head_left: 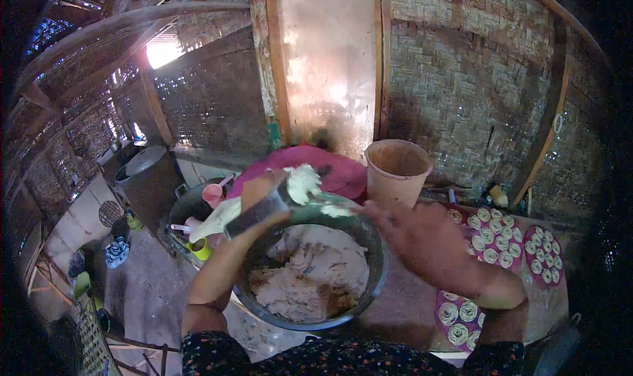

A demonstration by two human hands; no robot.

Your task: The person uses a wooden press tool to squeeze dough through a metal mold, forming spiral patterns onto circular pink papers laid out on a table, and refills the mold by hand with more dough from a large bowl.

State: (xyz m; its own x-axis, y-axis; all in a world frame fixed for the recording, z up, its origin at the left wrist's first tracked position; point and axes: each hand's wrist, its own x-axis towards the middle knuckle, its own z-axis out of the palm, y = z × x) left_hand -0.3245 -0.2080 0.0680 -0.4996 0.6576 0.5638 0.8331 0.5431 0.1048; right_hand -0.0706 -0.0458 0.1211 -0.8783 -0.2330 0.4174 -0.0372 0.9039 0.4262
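My left hand (pixel 264 190) is wrapped round a dark, box-like press (pixel 257 216), held tilted above a large basin (pixel 381 287). A lump of pale dough (pixel 304 183) sits at the upper end of the press. My right hand (pixel 395 226), smeared by motion, is closed on a thin flat tool (pixel 339 202) with pale dough stuck to it; it looks like a spatula, though its handle is hidden in the hand. Below both hands, the basin holds a big mass of soft, pinkish-beige dough (pixel 313 270).
A beige bucket (pixel 399 188) stands behind the basin, beside a pink cloth (pixel 316 162). Several dough spirals (pixel 494 237) lie on purple sheets to the right. At left are a pink dipper (pixel 212 195), a yellow-green cup (pixel 200 249) and a large dark pot (pixel 151 178).
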